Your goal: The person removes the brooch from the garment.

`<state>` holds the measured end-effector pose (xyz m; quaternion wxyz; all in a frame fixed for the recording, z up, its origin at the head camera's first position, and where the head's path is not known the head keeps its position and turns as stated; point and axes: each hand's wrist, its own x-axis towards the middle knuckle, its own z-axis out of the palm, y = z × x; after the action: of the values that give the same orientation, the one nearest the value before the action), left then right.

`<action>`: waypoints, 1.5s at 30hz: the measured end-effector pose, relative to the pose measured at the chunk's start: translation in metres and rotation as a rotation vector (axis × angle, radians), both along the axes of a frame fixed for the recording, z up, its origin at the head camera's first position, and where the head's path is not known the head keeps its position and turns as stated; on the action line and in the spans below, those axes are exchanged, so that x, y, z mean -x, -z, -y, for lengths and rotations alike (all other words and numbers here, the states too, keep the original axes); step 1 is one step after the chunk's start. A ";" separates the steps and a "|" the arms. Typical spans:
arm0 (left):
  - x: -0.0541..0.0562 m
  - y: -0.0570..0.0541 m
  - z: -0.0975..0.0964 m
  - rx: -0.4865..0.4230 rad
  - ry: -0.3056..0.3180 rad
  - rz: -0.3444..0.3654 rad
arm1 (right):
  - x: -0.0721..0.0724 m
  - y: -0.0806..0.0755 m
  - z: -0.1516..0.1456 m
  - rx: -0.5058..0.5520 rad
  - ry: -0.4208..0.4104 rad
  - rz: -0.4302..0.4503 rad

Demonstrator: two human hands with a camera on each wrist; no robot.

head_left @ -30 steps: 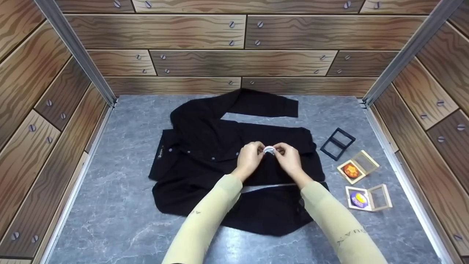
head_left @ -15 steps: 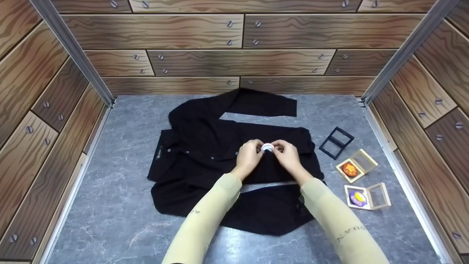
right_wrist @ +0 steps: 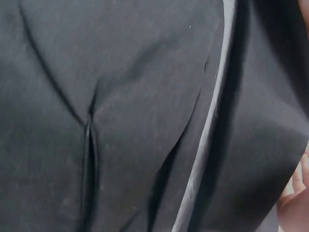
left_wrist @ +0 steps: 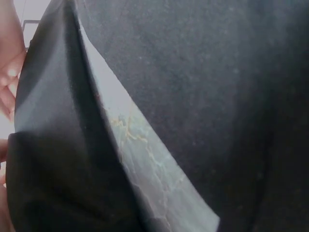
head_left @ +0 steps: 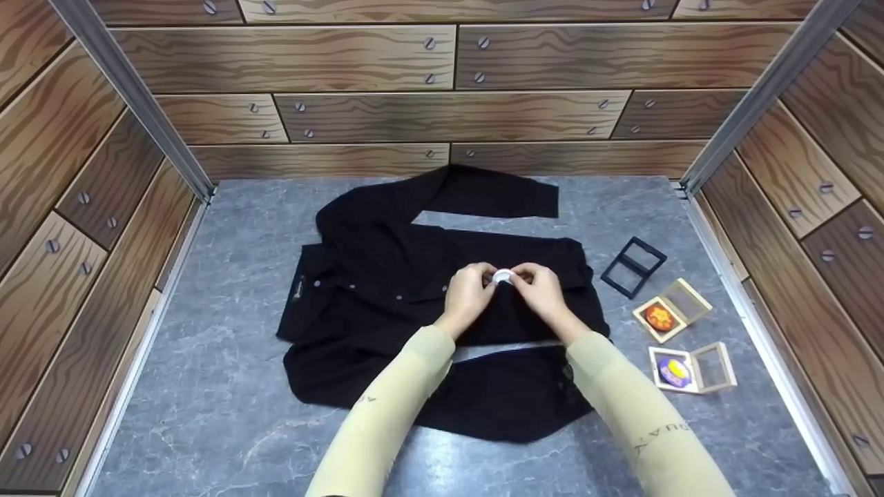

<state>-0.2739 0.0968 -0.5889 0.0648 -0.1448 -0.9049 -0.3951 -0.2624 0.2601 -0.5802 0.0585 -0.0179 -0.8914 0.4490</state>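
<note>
A black button-up shirt (head_left: pixel 387 266) lies spread on the grey marbled surface, its collar to the left and one sleeve bent across the back. Over the shirt's front, my left hand (head_left: pixel 468 295) and right hand (head_left: pixel 540 297) meet at a small round badge (head_left: pixel 503 275), pale with a white rim. Thumb and fingers of each hand pinch it from opposite sides. In the left wrist view, black cloth (left_wrist: pixel 193 96) fills most of the picture, with fingers only at the left edge. Cloth (right_wrist: pixel 125 145) also covers the right wrist view, hiding the badge.
To the right lie an open black case (head_left: pixel 634 268), an open pale case (head_left: pixel 664 336) with an orange badge (head_left: pixel 659 317), and another open case (head_left: pixel 699 390) with a purple and yellow badge (head_left: pixel 674 371). Wood-patterned walls (head_left: pixel 359 117) enclose the surface (head_left: pixel 214 276) on three sides.
Both hands stay at the same spot on the shirt, still pinching the badge. The badge has tilted slightly between the fingertips. The head view has shifted a little.
</note>
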 end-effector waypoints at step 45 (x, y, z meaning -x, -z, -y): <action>0.000 -0.001 -0.006 0.005 -0.042 0.038 | -0.002 0.004 0.008 0.229 0.111 0.096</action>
<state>-0.2740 0.1030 -0.5874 0.0555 -0.1182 -0.9097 -0.3942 -0.2600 0.2519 -0.5840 0.0379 -0.0951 -0.8337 0.5427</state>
